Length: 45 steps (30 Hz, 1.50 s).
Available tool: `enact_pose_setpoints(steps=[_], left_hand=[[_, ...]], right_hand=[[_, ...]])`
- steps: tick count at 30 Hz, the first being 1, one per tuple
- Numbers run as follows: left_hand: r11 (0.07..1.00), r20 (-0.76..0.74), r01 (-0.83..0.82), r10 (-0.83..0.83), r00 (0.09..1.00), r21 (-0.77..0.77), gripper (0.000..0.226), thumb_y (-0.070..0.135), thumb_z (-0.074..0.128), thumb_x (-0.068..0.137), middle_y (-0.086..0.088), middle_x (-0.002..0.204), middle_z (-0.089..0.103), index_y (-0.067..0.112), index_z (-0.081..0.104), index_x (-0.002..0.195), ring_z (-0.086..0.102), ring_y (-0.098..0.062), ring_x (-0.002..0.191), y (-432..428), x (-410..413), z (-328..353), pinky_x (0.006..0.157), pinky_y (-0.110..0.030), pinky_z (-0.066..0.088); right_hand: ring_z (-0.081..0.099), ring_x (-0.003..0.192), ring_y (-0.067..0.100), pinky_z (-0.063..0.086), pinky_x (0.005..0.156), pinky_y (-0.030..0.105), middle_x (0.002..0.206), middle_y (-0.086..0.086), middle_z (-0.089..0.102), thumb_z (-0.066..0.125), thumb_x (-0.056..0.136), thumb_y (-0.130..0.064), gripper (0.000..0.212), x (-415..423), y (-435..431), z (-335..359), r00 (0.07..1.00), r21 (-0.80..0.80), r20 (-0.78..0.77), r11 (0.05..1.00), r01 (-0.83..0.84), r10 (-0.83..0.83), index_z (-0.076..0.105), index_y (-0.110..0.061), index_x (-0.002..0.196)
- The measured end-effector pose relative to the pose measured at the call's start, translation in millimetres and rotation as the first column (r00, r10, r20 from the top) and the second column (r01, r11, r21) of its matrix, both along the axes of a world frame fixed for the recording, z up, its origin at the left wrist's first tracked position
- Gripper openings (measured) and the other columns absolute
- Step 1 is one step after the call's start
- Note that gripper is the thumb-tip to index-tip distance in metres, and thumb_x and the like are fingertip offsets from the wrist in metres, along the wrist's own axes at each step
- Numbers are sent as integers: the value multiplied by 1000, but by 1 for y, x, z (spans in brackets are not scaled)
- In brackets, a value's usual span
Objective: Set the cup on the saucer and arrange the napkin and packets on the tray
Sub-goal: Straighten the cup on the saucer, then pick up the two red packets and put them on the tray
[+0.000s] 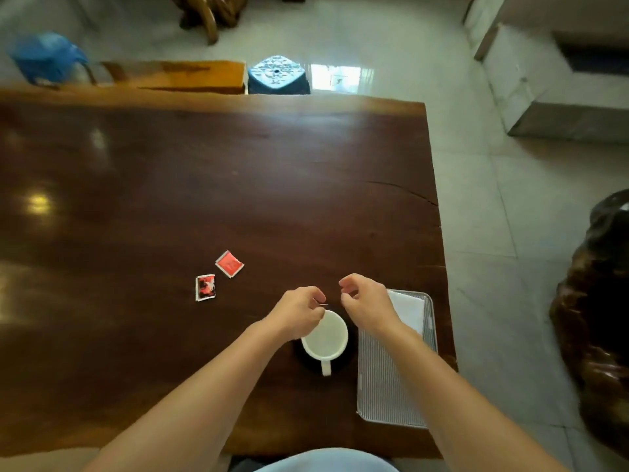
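While both hands hover over the far rim of the cup, the first part of the task reads as complete: the white cup stands upright on the dark saucer, handle pointing toward the person.

Grip state:
- Left hand: fingers curled inward, thumb and forefinger pressed near each other at the cup's rim. A thin sliver shows at the fingertips; what it is cannot be told.
- Right hand: fingers loosely curled, tips close together, holding nothing visible.

Remaining work, as judged from the layout:
- The napkin, folded and white, already lies at the far end of the tray, partly hidden by the right forearm. It may need only straightening.
- Two red packets lie on the bare table, left of the cup and well apart from the tray. Both still need to be carried across.

Clearance:
- The tray sits just beside the saucer, on its right, with its long side close to the table's right edge. Care is advised against pushing it outward.
- The near half of the tray is unoccupied and offers room for the packets.
- The cup stands between the packets and the tray, so a transfer should pass over or behind it.
- The table surface beyond and to the left is open
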<state>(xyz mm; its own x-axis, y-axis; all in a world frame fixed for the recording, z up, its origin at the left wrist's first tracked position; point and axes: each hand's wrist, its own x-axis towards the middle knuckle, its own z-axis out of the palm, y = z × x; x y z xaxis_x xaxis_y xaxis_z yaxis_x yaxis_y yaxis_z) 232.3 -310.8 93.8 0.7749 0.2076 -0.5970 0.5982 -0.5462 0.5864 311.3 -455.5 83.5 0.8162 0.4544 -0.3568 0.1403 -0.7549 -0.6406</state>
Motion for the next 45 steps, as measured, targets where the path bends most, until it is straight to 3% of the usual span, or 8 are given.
enact_pose_setpoints(steps=[6, 15, 22, 26, 33, 37, 40, 45], left_hand=[[1000, 18, -28, 28, 999, 11, 32, 22, 56, 98, -3, 122, 68, 20, 62, 129, 64, -16, 103, 107, -35, -1, 84, -27, 52], [974, -44, -92, 103, 994, 205, 37, 18, 64, 90, -1, 125, 65, 24, 61, 127, 63, -20, 112, 229, -75, -65, 94, -37, 54], [926, 16, -49, 46, 999, 373, 64, 28, 57, 97, -5, 159, 26, 28, 29, 154, 34, -31, 132, 250, -69, -147, 101, -42, 47], [908, 6, -18, 18, 1000, 419, 47, 22, 66, 89, -7, 142, 37, 24, 48, 133, 39, -31, 124, 255, -74, -164, 92, -38, 49], [993, -173, -113, 114, 978, 19, 14, 15, 71, 87, -3, 94, 67, 25, 62, 86, 64, -23, 87, 260, -79, -131, 74, -36, 56], [941, -217, -271, 228, 949, -201, 13, 12, 68, 91, -10, 99, 67, 15, 62, 103, 69, -21, 79, 245, -77, -90, 61, -31, 62], [842, -260, -349, 258, 930, -411, 27, 2, 65, 93, -17, 104, 67, 7, 55, 117, 68, -22, 79, 222, -71, -53, 62, -31, 60], [855, -44, -249, 257, 965, -455, 36, -10, 72, 73, -23, 93, 71, 7, 62, 103, 65, -20, 69, 158, -73, 15, 54, -29, 47]], right_hand=[[60, 84, 9, 46, 70, 17, 105, -3, 67, 58, 95, -16, 26, -28, 106, 0, 995, 22, -22, 995, -94, 94, 65, -17, 119], [62, 100, 13, 56, 87, 30, 119, 1, 64, 63, 94, -16, 39, -48, 235, -43, 989, -128, -95, 984, -121, 110, 57, -20, 132], [39, 136, 29, 41, 107, 43, 150, 7, 44, 60, 97, -22, 58, -37, 297, -125, 989, -257, 24, 957, -135, 146, 38, -26, 151], [34, 134, 36, 44, 102, 45, 151, 10, 37, 61, 96, -22, 44, -46, 307, -152, 939, -395, 138, 887, -239, 314, 52, -29, 138], [64, 81, 18, 58, 78, 41, 91, -1, 67, 53, 98, -23, 9, -67, 276, -125, 982, -254, -183, 964, -84, 37, 61, -19, 102], [71, 81, 23, 59, 71, 39, 90, 8, 77, 44, 105, -31, 26, -69, 247, -76, 691, -9, -669, 933, 360, -273, 64, -15, 107], [68, 98, 26, 56, 78, 39, 108, 12, 74, 57, 100, -30, 25, -62, 206, -35, 548, 127, -811, 854, 505, -204, 69, -11, 112], [70, 106, 35, 54, 94, 48, 110, 23, 73, 76, 84, -9, 13, -63, 130, 20, 575, 300, -818, 870, 390, 24, 68, -2, 92]])
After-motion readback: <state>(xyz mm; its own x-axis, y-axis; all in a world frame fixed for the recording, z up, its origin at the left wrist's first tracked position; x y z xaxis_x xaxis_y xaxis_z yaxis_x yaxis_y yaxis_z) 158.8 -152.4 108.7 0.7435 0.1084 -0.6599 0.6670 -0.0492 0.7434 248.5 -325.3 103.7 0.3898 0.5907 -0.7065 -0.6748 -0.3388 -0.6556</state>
